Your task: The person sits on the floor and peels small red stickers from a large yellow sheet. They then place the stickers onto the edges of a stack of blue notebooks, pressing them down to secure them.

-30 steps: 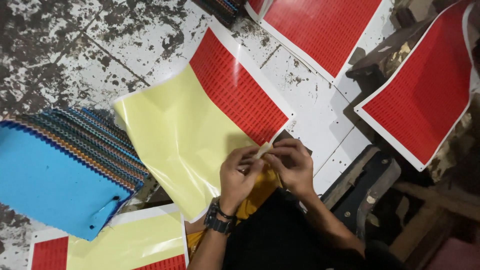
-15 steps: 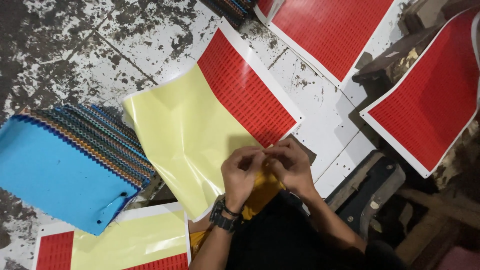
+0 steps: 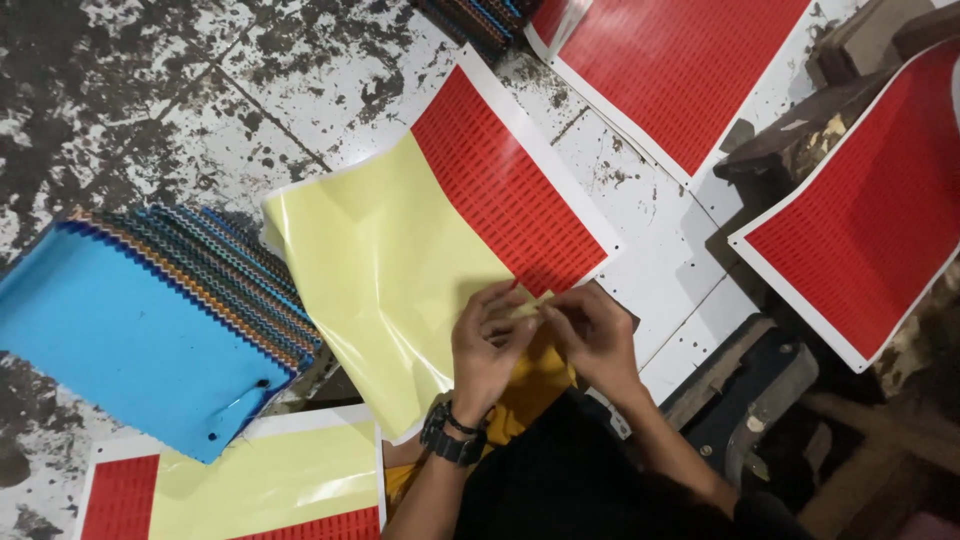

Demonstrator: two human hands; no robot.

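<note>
My left hand (image 3: 487, 350), with a black watch on its wrist, and my right hand (image 3: 592, 338) meet at the near edge of a sticker sheet (image 3: 440, 250). That sheet is red on its far part and bare glossy yellow backing on the near part. Both hands pinch a small pale yellow strip (image 3: 532, 304) between their fingertips, just above the sheet's edge. Yellow cloth (image 3: 535, 385) shows on my lap under the hands.
A fanned stack of blue and multicoloured sheets (image 3: 150, 330) lies at the left. Another part-peeled red and yellow sheet (image 3: 250, 480) lies near left. Full red sheets lie at the top (image 3: 660, 60) and right (image 3: 860, 220), with dark wooden blocks (image 3: 800, 130) between them.
The view has drifted slightly, so the sheets appear shifted right. My hands stay together at the sheet's edge, still working the small strip.
</note>
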